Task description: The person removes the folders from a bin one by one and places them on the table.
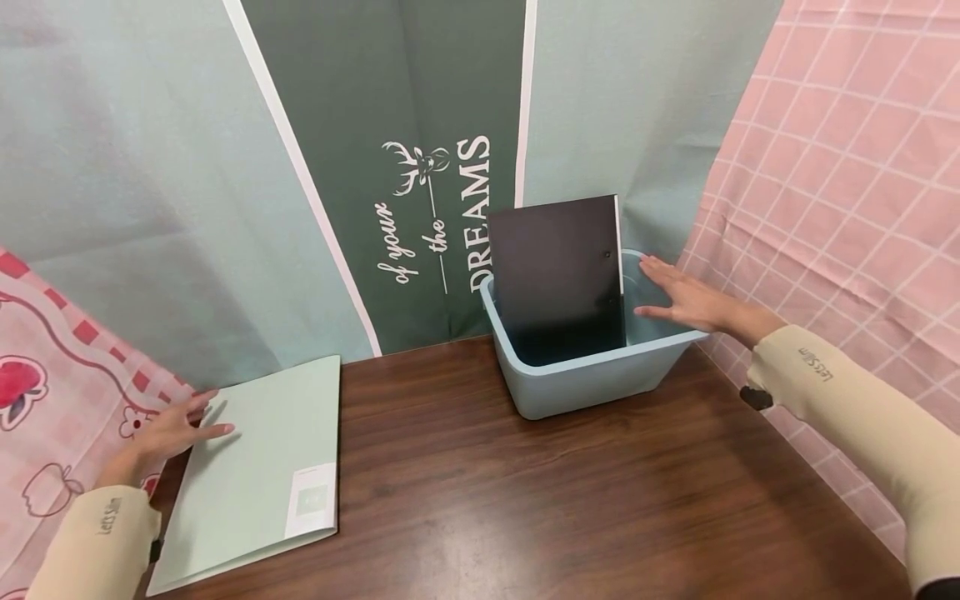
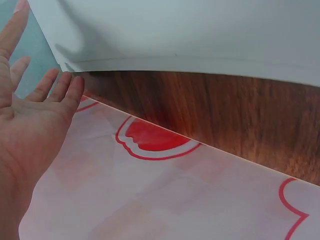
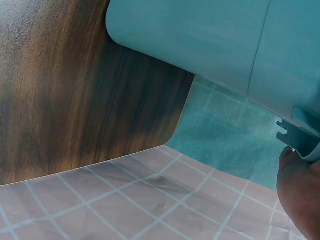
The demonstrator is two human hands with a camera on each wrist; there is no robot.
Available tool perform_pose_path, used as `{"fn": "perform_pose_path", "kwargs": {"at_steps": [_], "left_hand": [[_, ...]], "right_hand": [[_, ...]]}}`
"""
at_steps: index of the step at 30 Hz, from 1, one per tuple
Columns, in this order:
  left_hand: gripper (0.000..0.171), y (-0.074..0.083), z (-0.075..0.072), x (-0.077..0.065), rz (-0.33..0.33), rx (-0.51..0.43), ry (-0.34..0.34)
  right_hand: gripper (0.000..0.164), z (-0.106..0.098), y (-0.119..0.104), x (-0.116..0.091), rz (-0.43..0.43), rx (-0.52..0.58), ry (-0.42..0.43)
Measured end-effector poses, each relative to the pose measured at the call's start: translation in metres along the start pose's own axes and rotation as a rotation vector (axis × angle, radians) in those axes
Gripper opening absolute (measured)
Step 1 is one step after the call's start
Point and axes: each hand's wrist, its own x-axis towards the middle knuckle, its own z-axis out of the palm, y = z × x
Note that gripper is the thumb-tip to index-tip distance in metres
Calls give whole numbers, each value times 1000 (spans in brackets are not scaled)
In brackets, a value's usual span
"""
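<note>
On the left of the head view a pale green folder [image 1: 262, 467] lies flat, a white label [image 1: 311, 500] near its lower right corner. My left hand [image 1: 172, 429] is at its left edge, fingers and thumb extended; the left wrist view shows the palm [image 2: 35, 125] beside the folder's edge [image 2: 150, 65]. A light blue plastic bin [image 1: 592, 383] stands at the back right. Inside it a flat black rectangular board-like item [image 1: 558, 275] with a pale right edge leans upright, its lower end partly hidden. At the bin's right rim is my right hand [image 1: 693, 300], fingers stretched out and thumb apart.
Under everything is a dark brown wood-grain table [image 1: 450, 467]. A green and grey cloth [image 1: 442, 108] with white lettering hangs behind it. Pink checked cloth [image 1: 840, 167] borders the right side, and a pink fruit-patterned cloth [image 1: 67, 400] the left.
</note>
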Motion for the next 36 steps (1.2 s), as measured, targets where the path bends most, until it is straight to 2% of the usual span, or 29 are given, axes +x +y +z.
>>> {"fn": "perform_pose_path", "kwargs": {"at_steps": [5, 13, 23, 28, 36], "left_hand": [[100, 6, 1, 4, 14, -2, 15], [104, 21, 1, 5, -1, -64, 6], [93, 38, -2, 3, 114, -11, 55], [95, 51, -3, 0, 124, -20, 54], [94, 69, 2, 1, 151, -70, 62]], "right_hand": [[101, 1, 1, 0, -3, -2, 3], [101, 2, 1, 0, -3, 0, 5], [102, 1, 3, -2, -10, 3, 3], [102, 1, 5, -2, 1, 4, -8], [102, 1, 3, 0, -1, 11, -12]]}}
